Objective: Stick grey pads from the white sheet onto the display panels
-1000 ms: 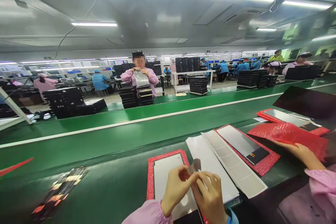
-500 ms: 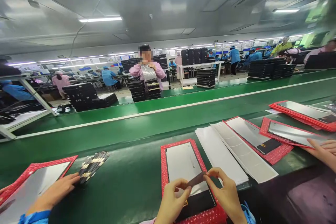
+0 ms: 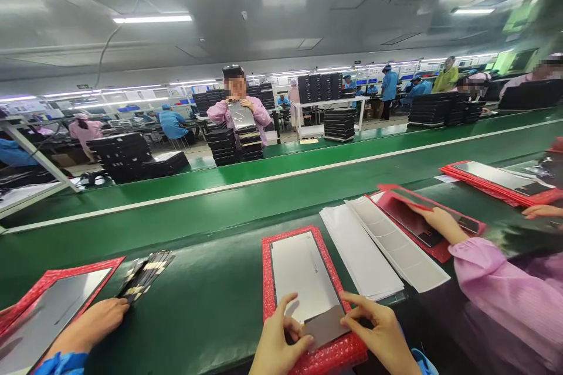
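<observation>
A silver panel [image 3: 299,266] lies on red bubble wrap [image 3: 267,275] in front of me. Across its near end, over the black strip, is a grey rectangular sheet [image 3: 324,327]. My left hand [image 3: 284,334] pinches the sheet's left end between thumb and fingers, with the index finger raised over the panel. At the sheet's right end, my right hand [image 3: 373,328] holds the edge between thumb and fingertips. The sheet lies nearly flat against the panel and hides most of the black strip.
White sheets [image 3: 358,252] and a pale labelled sheet [image 3: 398,246] lie to the right. A co-worker's hand [image 3: 442,224] holds a red-wrapped panel beyond them. At left, another hand [image 3: 103,319] touches a fan of dark strips [image 3: 147,275]. A green belt [image 3: 211,202] runs behind.
The grey sheet has gone from raised and edge-on to lying flat over the panel's near end. At right, a co-worker's pink-sleeved arm has moved left, bringing a red-wrapped panel onto another.
</observation>
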Demonstrator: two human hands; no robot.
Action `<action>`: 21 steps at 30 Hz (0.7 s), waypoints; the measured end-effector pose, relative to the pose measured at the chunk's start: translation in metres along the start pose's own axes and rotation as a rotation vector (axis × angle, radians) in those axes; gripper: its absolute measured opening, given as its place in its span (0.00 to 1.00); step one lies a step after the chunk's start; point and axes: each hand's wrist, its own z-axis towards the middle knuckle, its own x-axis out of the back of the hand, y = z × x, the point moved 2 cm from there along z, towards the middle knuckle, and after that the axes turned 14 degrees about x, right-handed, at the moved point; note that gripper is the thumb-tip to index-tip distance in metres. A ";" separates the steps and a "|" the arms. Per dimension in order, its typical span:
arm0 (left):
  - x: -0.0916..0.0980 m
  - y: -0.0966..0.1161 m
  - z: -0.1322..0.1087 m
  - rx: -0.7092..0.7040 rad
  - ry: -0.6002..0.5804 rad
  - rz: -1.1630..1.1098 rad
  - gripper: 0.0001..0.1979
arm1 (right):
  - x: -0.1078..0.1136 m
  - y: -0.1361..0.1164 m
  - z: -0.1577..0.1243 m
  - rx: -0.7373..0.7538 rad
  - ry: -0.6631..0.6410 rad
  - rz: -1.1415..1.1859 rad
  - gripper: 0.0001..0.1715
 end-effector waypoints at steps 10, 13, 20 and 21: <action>-0.005 -0.006 0.005 0.007 0.008 0.154 0.28 | 0.001 0.001 0.007 0.073 -0.125 0.086 0.13; -0.005 -0.006 0.006 0.001 0.013 0.163 0.28 | 0.001 0.004 0.006 0.091 -0.132 0.064 0.14; -0.005 -0.005 0.005 -0.011 0.018 0.165 0.28 | 0.000 0.008 0.004 0.119 -0.157 0.026 0.11; -0.006 -0.004 0.005 -0.011 0.018 0.161 0.28 | 0.000 0.008 0.004 0.123 -0.161 0.019 0.11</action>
